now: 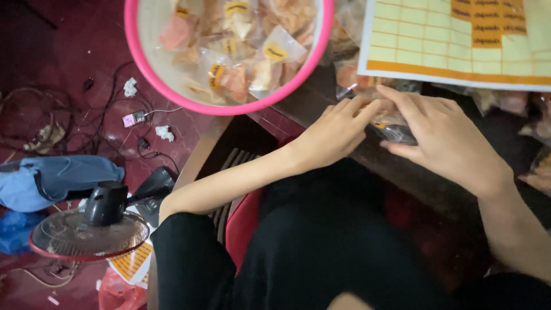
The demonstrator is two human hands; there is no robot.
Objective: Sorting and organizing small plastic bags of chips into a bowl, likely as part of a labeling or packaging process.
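Fingertips of both hands meet on a small clear packet (393, 127) right of centre in the frame. The left hand (333, 133) reaches in from the lower left, fingers bent and narrow, pinching the packet's top edge. The right hand (445, 138) comes from the lower right, its fingers curled over the packet and its thumb underneath, so the packet is gripped between the two hands. The packet looks like a sealed bag of orange-pink snack pieces, with a scrap of yellow showing near the fingertips; whether that is a label being pressed on I cannot tell.

Just above the hands, at the upper right, lies a sheet of yellow and orange stickers (459, 49). Many of its cells look blank, and a block at the top right still carries orange labels, so I judge the sheet partly used.

At the top centre sits a pink-rimmed basin (133, 43) heaped with similar packets, several bearing yellow labels. These read as finished ones. More packets (536, 129) lie along the right edge, dim and hard to make out, perhaps still waiting.

Outward and lower, the person's black clothing fills the bottom. At the lower left stand a small fan (89, 232), blue cloth (57, 179) and tangled cables (69, 115) on a dark red floor.
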